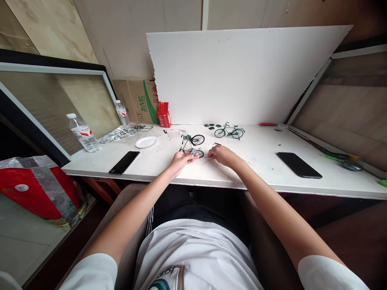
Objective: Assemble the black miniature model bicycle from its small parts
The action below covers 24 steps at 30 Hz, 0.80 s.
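My left hand is closed on a small model bicycle, dark with some green parts, tipped so that one wheel stands above the other. Close by on the right, my right hand is low over the white table with its fingers pinched together. Whatever lies between those fingertips is too small to make out. Thin wire-like pieces lie on the table just under it. A finished-looking green model bicycle stands upright on its stand behind my right hand.
A white plate and a black phone lie to the left, near a water bottle. Another phone lies on the right. A red box and a white board stand at the back.
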Tool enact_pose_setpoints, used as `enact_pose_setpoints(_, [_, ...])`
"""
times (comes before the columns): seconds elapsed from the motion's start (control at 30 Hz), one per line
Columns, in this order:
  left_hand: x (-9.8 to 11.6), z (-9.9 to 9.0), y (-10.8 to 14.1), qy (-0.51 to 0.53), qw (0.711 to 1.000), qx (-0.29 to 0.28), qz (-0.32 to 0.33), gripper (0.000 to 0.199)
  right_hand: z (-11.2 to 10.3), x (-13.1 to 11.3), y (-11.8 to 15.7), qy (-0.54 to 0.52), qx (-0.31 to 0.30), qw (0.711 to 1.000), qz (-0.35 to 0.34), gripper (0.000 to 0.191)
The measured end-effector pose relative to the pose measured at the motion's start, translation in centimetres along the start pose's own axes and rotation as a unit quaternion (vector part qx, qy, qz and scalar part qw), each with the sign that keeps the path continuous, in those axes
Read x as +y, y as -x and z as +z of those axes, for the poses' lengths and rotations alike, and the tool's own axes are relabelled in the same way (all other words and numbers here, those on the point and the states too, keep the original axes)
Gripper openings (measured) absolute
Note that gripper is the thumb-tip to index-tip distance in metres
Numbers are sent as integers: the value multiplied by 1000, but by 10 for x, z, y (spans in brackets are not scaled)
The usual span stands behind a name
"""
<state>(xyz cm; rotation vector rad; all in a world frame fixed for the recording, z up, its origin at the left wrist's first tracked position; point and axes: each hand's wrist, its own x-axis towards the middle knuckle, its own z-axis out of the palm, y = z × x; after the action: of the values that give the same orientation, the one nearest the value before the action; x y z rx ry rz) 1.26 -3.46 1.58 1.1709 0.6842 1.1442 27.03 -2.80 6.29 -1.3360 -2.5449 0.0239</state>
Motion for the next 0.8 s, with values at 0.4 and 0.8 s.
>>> enact_pose_setpoints(0.4, [6, 6, 5, 1, 1000, 21, -10, 24, -8, -21, 3, 41, -38, 998, -8, 21])
enact_pose_setpoints(0.8, [5, 5, 3, 8, 1000, 16, -12, 26, 3, -26, 3, 67, -13, 997, 17, 20])
